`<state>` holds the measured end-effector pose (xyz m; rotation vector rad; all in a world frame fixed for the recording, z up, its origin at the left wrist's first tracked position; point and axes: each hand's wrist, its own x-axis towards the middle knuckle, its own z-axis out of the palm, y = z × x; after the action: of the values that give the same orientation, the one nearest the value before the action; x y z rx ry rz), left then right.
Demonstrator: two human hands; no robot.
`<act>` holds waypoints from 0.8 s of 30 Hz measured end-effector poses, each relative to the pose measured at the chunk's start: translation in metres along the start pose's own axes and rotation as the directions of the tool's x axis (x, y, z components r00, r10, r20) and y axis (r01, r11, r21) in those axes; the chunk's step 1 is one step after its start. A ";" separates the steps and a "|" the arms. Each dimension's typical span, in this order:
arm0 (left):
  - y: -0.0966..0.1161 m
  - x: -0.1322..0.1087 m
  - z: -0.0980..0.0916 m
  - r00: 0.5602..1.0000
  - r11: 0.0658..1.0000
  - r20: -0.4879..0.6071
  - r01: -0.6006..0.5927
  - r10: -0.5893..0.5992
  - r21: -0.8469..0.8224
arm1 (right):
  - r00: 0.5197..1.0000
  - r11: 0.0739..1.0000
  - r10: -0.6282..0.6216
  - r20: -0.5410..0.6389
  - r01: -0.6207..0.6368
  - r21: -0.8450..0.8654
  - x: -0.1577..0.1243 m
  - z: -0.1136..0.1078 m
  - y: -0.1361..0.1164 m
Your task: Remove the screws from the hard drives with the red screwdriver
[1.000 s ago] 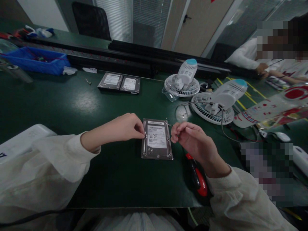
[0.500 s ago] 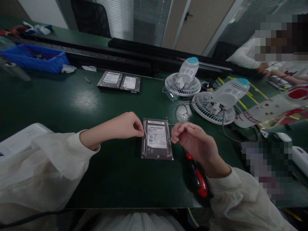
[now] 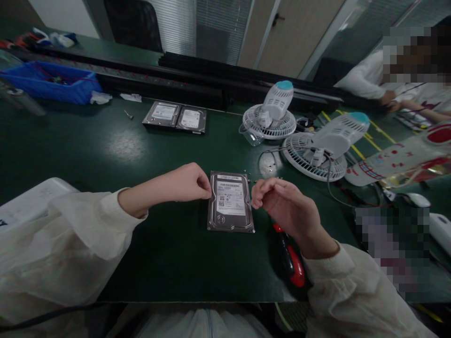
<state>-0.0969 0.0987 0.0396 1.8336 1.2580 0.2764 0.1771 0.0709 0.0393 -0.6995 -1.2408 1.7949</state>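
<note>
A silver hard drive [image 3: 230, 206] with a white label lies flat on the dark green table [image 3: 105, 150] in front of me. My left hand [image 3: 185, 182] rests at the drive's left edge, fingers curled and pinched together against it. My right hand [image 3: 282, 204] hovers at the drive's right edge, fingertips pinched together; whether they hold anything is too small to see. Several tiny screws [image 3: 248, 177] lie by the drive's far right corner. A red and black screwdriver [image 3: 291, 258] lies under my right wrist.
Two more hard drives [image 3: 175, 118] lie side by side farther back. Two white desk fans [image 3: 306, 136] with cables stand at the right. A blue bin [image 3: 52, 87] is at the far left, a white box [image 3: 31, 202] by my left sleeve. Another person sits at the far right.
Both hands stay almost where they were beside the drive; the view has shifted only slightly.
</note>
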 end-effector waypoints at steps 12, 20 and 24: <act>0.001 0.000 0.002 0.990 0.991 0.049 0.132 -0.131 -0.009 | 1.000 1.000 -0.016 0.027 0.016 0.019 0.001 -0.001 0.001; -0.004 0.002 0.003 0.994 0.994 0.033 0.107 -0.106 -0.028 | 0.999 0.999 -0.033 0.017 0.033 -0.003 0.002 -0.002 0.001; 0.001 0.000 0.002 0.993 0.992 0.039 0.112 -0.110 -0.057 | 0.999 0.998 -0.053 0.002 0.053 -0.043 0.001 -0.002 -0.001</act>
<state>-0.0956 0.0978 0.0390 1.7048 1.3086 0.2162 0.1787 0.0731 0.0393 -0.6842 -1.2899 1.7299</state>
